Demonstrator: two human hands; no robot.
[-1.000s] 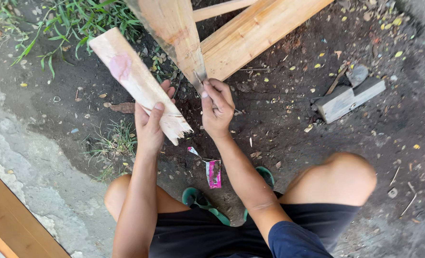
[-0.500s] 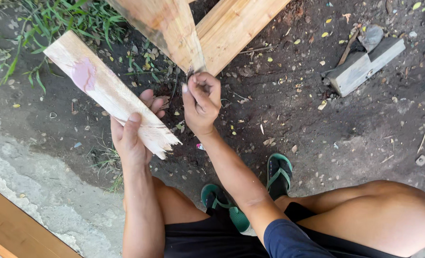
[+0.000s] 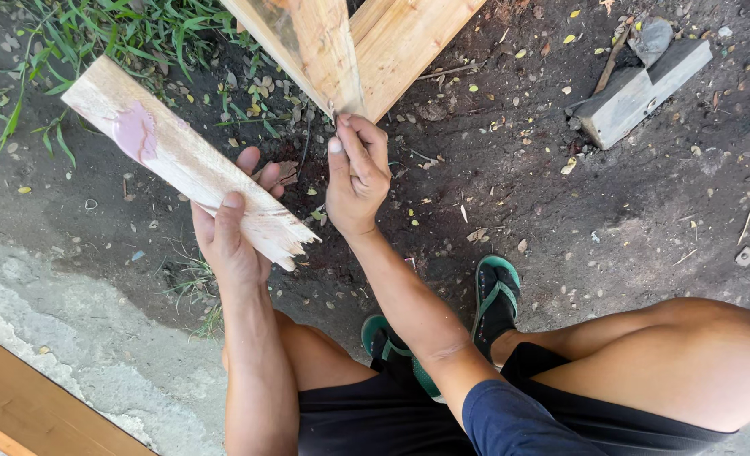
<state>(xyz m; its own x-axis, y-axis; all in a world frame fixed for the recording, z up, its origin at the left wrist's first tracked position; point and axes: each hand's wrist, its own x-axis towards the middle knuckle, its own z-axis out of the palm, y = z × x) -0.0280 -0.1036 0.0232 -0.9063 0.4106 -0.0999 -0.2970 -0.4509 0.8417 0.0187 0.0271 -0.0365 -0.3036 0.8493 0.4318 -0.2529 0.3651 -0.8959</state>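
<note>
Pink-stained splintered plank (image 3: 172,156), tilted, above dirt.

Count: one splintered wood piece (image 3: 181,160); two crossed planks (image 3: 366,42); two green flip-flops (image 3: 495,300); one grey block (image 3: 641,84); two hands (image 3: 356,177).

Packages: we see none in this view.
Labels: none that we can make out on anything here.
Signs: none.
Screens: none.
</note>
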